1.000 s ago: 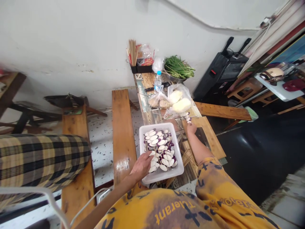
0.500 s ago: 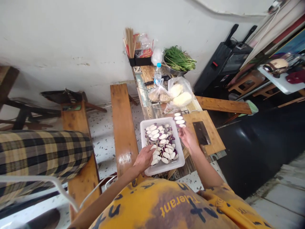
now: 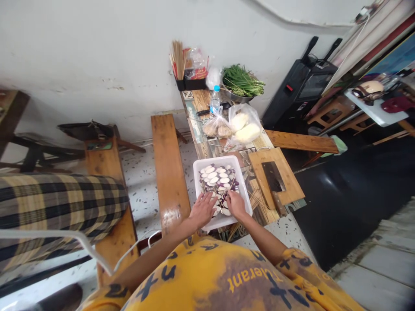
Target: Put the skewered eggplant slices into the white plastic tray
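A white plastic tub (image 3: 196, 178) on the table holds layers of eggplant slices (image 3: 213, 175) with pale faces and purple edges, threaded on thin wooden skewers. Over the near left part of the tub, my left hand (image 3: 202, 211) lies on the slices with its fingers stretched out. My right hand (image 3: 236, 204) reaches in over the right side, fingers pinched at an eggplant skewer among the slices. Its fingertips and the skewer's end are partly hidden.
Right of the tub, a cleaver (image 3: 272, 176) lies on a wooden cutting board (image 3: 292, 183). Loose skewers (image 3: 257, 194) lie between. Behind are bagged food (image 3: 244, 125), a water bottle (image 3: 215, 101), a bowl of greens (image 3: 243, 82) and a skewer holder (image 3: 178, 65). A bench (image 3: 170, 172) stands left.
My right hand has moved left and down from beside the tub into it, bringing the skewered eggplant slices along. My left hand has flattened onto the slices.
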The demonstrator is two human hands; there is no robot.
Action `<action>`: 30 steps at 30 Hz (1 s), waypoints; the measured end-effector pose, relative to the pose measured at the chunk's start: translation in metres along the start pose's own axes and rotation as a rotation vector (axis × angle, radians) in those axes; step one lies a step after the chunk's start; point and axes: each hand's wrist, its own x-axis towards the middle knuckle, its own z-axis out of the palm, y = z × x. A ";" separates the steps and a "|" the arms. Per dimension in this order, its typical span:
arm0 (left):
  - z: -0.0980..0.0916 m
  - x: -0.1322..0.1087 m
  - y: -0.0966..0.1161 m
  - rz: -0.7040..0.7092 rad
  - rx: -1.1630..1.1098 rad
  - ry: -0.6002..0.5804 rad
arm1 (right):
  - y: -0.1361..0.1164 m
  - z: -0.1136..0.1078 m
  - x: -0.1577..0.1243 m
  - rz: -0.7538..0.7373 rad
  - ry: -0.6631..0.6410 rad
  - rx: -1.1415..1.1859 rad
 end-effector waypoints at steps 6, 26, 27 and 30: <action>-0.004 0.001 0.002 -0.011 -0.012 -0.011 | 0.005 0.008 0.019 0.069 0.039 -0.119; -0.008 0.010 -0.006 -0.186 -0.137 0.224 | -0.003 0.025 0.037 -0.350 0.003 -0.250; -0.008 0.009 -0.007 -0.264 -0.208 0.281 | -0.003 0.024 0.037 -0.351 0.000 -0.253; -0.007 0.006 -0.011 -0.593 -0.629 0.402 | -0.016 0.019 0.032 -0.365 -0.005 -0.256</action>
